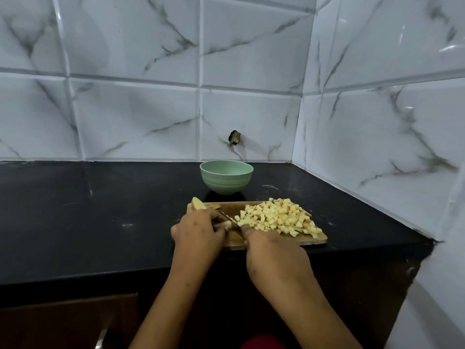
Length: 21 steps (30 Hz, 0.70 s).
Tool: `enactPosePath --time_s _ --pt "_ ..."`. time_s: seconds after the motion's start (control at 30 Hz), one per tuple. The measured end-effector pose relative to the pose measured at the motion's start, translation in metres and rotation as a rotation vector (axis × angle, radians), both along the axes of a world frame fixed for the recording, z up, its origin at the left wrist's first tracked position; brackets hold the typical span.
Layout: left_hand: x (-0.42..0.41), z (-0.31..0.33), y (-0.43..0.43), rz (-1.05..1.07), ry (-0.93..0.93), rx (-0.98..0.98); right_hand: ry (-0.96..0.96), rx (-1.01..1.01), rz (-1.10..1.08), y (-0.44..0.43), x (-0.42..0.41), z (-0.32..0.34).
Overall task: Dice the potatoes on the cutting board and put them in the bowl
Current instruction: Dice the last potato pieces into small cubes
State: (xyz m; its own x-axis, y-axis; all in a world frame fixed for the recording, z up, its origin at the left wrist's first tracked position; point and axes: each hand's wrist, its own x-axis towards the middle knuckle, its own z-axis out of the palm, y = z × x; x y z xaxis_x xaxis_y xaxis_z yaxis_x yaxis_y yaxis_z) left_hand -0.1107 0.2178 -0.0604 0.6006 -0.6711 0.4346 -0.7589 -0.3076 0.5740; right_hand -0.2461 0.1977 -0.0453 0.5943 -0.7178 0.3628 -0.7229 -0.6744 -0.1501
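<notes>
The diced potato [279, 219] lies in a loose heap of small pale yellow cubes, some with a strip of brown skin, over the right half of the wooden cutting board [232, 207]. A short pale potato piece [225, 224] sits near the board's front left, and my left hand [198, 229] curls over it, fingertips pinning it down. The knife blade [230, 221] stands just beside those fingertips, slanting across the board. My right hand [274, 255] is wrapped round the handle, which it hides. A larger uncut potato chunk [197, 204] rests at the board's back left corner. Behind the board, a little apart, stands a pale green ribbed bowl [226, 177] on the black countertop [100, 210], below marbled white wall tiles [136, 117].
</notes>
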Motion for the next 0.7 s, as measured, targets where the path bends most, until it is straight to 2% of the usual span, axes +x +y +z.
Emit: enactPosePath --time_s 0.17,0.4,0.57,0.7 --pt "0.003 -0.002 0.005 -0.051 0.034 -0.055 -0.091 -0.025 0.017 0.004 -0.009 -0.001" --pt "0.001 -0.004 0.005 -0.042 0.018 -0.099 0.056 0.051 -0.001 0.009 0.003 -0.003" --pt "0.004 -0.007 0.008 -0.045 0.007 -0.138 -0.063 -0.032 0.027 0.01 -0.007 -0.004" --pt "0.004 -0.008 0.01 -0.036 0.0 -0.133 -0.077 -0.049 0.017 0.011 -0.011 -0.009"
